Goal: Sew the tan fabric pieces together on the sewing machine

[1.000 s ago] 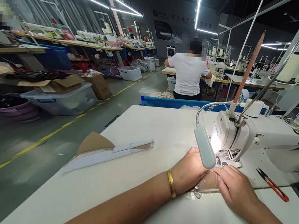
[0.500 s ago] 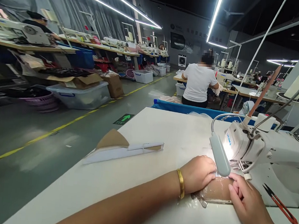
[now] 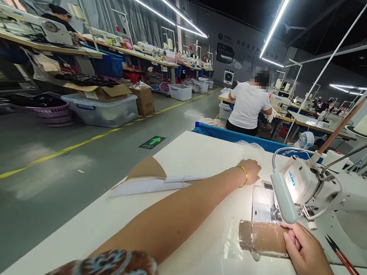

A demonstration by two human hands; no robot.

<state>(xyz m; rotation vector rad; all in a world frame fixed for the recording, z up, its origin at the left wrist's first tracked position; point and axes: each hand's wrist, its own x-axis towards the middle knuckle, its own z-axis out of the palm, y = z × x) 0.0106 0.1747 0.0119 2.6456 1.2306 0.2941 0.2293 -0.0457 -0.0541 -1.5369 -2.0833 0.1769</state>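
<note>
My right hand (image 3: pixel 304 251) rests at the right end of a flat brown piece (image 3: pixel 266 237), its fingers curled against the edge and the index finger reaching toward the needle area. Clear glossy film covers the brown piece and sticks out past its left end. It lies just in front of the sewing machine (image 3: pixel 295 176), whose needle is hidden by a grey lamp head (image 3: pixel 283 198). My left hand (image 3: pixel 249 172), with a gold bangle at the wrist, is stretched far across the white tabletop (image 3: pixel 206 249). Its fingers curl downward; what they hold, if anything, is hidden.
Thread snips (image 3: pixel 347 262) with orange handles lie right of my right hand. A rolled white-and-brown sheet (image 3: pixel 148 179) lies on the left of the table. Blue cloth (image 3: pixel 228 134) hangs along the far edge. Beyond it a person in white (image 3: pixel 249 102) sits sewing.
My left hand has left the brown piece and moved forward across the table, uncovering the metal plate and the film. My right hand stays on the brown piece. The view has shifted slightly.
</note>
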